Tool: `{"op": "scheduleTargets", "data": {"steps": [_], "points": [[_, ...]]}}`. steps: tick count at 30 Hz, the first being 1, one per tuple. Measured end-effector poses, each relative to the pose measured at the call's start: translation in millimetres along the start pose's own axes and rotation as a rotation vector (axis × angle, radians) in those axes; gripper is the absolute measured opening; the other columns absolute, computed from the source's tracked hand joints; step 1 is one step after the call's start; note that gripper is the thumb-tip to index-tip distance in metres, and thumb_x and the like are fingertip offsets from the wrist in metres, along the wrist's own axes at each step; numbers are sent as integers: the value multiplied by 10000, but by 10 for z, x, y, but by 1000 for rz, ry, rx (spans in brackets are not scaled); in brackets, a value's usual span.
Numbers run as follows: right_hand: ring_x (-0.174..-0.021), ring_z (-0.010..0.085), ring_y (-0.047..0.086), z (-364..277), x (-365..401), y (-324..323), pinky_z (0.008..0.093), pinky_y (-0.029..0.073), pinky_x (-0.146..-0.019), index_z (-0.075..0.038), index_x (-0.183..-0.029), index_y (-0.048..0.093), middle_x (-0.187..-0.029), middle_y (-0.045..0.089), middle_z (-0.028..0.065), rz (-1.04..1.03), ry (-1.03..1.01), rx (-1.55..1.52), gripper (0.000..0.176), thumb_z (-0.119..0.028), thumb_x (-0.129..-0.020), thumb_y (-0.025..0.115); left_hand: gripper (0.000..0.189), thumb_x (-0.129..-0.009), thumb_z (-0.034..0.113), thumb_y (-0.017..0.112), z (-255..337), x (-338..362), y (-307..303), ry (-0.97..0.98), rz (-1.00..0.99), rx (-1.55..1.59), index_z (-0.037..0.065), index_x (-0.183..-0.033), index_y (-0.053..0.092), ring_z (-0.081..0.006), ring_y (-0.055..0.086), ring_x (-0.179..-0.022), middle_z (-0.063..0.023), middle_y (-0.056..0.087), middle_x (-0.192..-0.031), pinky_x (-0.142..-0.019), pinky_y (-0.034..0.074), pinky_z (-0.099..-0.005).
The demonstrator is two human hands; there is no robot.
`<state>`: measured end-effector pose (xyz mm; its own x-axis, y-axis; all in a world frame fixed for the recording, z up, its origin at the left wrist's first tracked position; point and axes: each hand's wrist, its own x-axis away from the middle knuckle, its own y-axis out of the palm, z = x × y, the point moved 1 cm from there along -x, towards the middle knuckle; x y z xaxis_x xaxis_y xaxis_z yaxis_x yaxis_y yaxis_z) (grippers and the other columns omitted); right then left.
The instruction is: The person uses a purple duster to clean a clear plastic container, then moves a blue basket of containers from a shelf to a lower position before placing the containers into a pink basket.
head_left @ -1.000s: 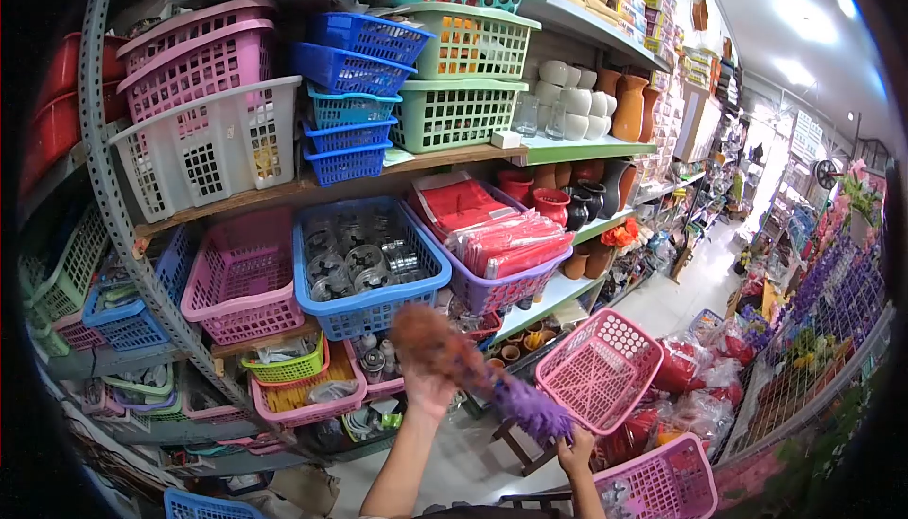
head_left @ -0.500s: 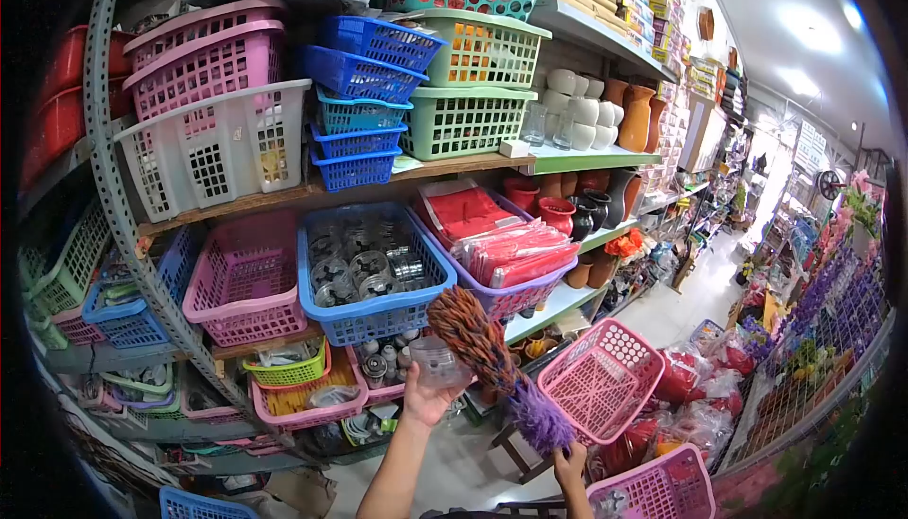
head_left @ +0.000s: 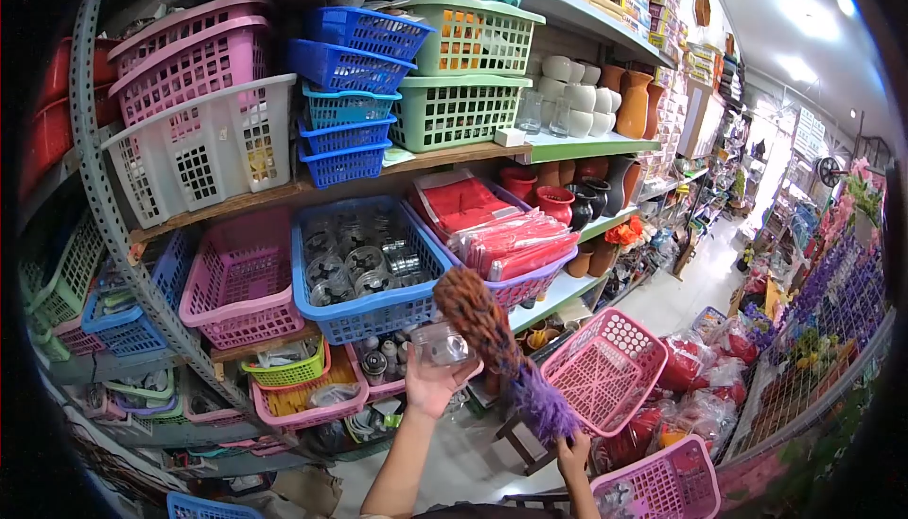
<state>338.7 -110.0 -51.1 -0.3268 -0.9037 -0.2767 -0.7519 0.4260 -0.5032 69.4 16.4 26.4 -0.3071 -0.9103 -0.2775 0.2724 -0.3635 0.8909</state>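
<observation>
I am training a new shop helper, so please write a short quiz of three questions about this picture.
1. True or false: the left hand holds a clear jar.
2. What does the right hand grip? A) a red pot B) the duster C) a green bucket
3. Fill in: the basket with shiny metal parts, just above the jar in the picture, is ____ in colour.
Key: 1 true; 2 B; 3 blue.
</observation>
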Motion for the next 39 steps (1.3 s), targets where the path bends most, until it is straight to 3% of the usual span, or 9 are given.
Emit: {"op": "scheduleTargets", "data": {"steps": [6,8,10,16,20,28,30,35,39], "points": [[-780,334,529,27,55,-18,406,380,-718,-7,-908,613,-789,591,171,99,-259,-81,217,-116,-722,632,719,-847,597,447,-39,-52,-77,64,208,-164,113,-1372,361,-371,462,-1194,-108,459,-1334,-968,396,-547],[-631,344,577,74,-11,6,377,408,-571,39,-862,611,-710,593,206,186,-322,-31,184,-94,-735,621,706,-827,586,487,-8,-34,29,67,216,-163,129,-1356,387,-376,440,-1214,-115,461,-1332,-983,361,-569],[-638,365,567,317,-21,30,381,410,-581,39,-869,607,-721,597,204,117,-166,20,192,-101,-739,619,751,-777,589,546,10,-31,232,-3,-116,97,111,-1339,400,-319,376,-1272,-94,461,-1324,-1039,291,-536],[-641,283,514,86,77,10,346,406,-646,33,-882,597,-709,577,156,115,-248,-86,198,-122,-762,624,735,-755,612,577,27,-2,119,43,79,26,123,-1290,452,-259,452,-1173,-76,490,-1274,-971,360,-466],[-748,313,536,158,19,43,397,394,-701,6,-874,602,-756,581,160,-69,134,-75,207,-165,-760,630,793,-745,587,612,-74,-44,-112,103,-38,12,117,-1345,395,-326,420,-1235,-106,472,-1322,-1061,254,-556],[-558,324,537,260,65,92,386,383,-535,33,-737,578,-601,534,193,69,-205,-47,164,-125,-747,622,698,-743,488,630,-33,-16,-56,87,111,-85,139,-1312,428,-308,445,-1202,-72,478,-1306,-1000,349,-544],[-546,321,532,316,16,140,390,377,-527,35,-723,561,-596,528,194,97,-130,-101,167,-120,-746,618,717,-769,466,597,-87,-72,-129,68,-172,214,72,-1332,395,-345,435,-1225,-131,466,-1314,-1045,331,-487],[-554,329,543,269,60,79,382,395,-539,36,-747,559,-618,545,194,83,-65,-203,160,-114,-746,612,732,-779,476,569,-31,-75,71,56,-1,59,49,-1340,373,-397,424,-1213,-176,457,-1300,-1035,339,-501],[-544,322,542,310,108,93,369,401,-537,27,-774,586,-629,560,188,-32,-177,-126,164,-133,-744,604,729,-760,542,602,-52,-79,29,154,220,-43,108,-1314,414,-314,461,-1181,-102,485,-1286,-998,366,-496]]}}
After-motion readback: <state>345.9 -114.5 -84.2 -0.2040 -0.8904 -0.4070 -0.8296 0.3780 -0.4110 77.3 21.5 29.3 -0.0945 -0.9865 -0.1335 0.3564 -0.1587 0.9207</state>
